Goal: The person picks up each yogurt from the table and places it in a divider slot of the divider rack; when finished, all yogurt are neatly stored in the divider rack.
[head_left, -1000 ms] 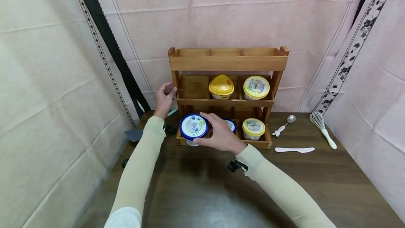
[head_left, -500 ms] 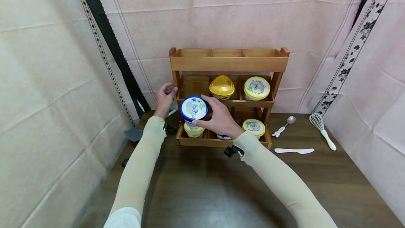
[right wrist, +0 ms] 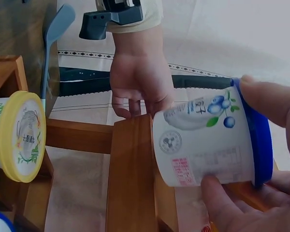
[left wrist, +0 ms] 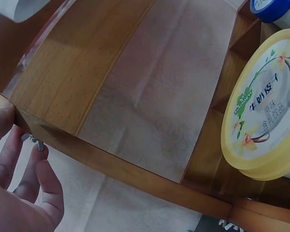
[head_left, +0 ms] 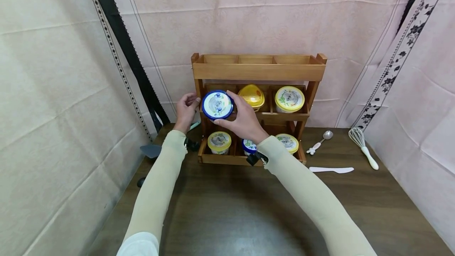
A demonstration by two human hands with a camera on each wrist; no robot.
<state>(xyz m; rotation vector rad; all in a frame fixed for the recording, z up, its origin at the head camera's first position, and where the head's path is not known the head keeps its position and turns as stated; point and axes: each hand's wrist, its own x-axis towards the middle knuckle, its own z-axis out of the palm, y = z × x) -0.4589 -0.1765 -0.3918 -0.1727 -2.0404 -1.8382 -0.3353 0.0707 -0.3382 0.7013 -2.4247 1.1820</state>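
My right hand (head_left: 243,121) grips a white plastic tub with a blue lid and blueberry print (right wrist: 208,140), thumb and fingers around its side. In the head view this tub overlaps the left compartment of the middle shelf on a three-tier wooden rack (head_left: 259,72). At the rack's left upright my left hand (head_left: 186,112) holds the wood, thumb on one side and fingers by a small wing nut (left wrist: 36,142). Below the held tub, a yellow-lidded tub (head_left: 219,141) sits in the lower left compartment, beside another blue-lidded tub (head_left: 249,145), partly hidden by my right wrist.
On the middle shelf stand a tub with a yellow domed lid (head_left: 251,95) and a yellow-lidded tub (head_left: 289,98); another (head_left: 288,142) is at lower right. Right of the rack lie a spoon (head_left: 321,141), whisk (head_left: 358,137) and white knife (head_left: 334,170). A grey-blue spatula (head_left: 151,151) lies left.
My right hand has raised the blue-lidded tub from in front of the bottom shelf to middle-shelf height, uncovering the yellow-lidded tub at lower left. The left hand stays at the rack's upright.
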